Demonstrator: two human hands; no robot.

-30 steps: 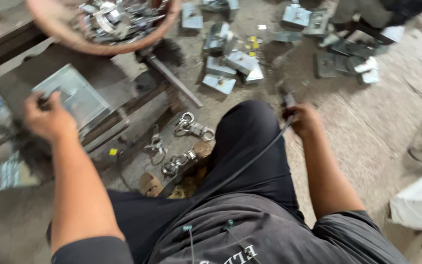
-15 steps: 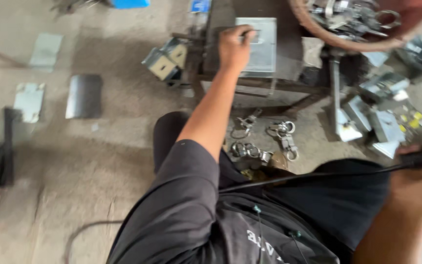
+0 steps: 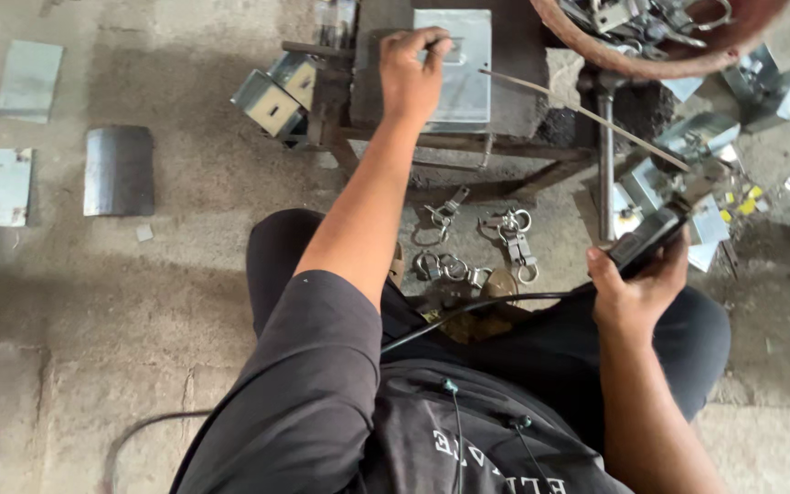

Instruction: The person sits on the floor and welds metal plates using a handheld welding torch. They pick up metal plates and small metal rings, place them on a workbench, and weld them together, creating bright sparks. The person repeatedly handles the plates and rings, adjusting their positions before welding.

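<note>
Compared with half a second ago, the right hand (image 3: 637, 288) has come fully into view, and the thin metal rod (image 3: 587, 114) clamped in the black welding electrode holder (image 3: 646, 240) it grips now shows, slanting up and away toward the left hand (image 3: 409, 64). A second ago the view pointed further right; the left hand has stayed on the same plate throughout.

That flat, grey rectangular steel plate (image 3: 454, 69) lies on a dark, low metal work stand (image 3: 505, 101). The left hand's fingers are curled down onto the plate's near-left part, pressing or pinching it; whether they close around an edge cannot be told. The rod's tip ends just to the right of those fingers, over the plate's right edge.

The right hand is closed firmly around the holder, and a black cable (image 3: 468, 311) runs from it across the person's lap.

Beyond the rod, a round reddish-brown basin (image 3: 678, 64) holds a heap of small grey metal parts. Between the two hands, on the concrete floor (image 3: 93, 302), lie several silvery hasps and rings (image 3: 505, 238). Folded grey sheet-metal brackets (image 3: 276, 91) sit just left of the left hand.
</note>
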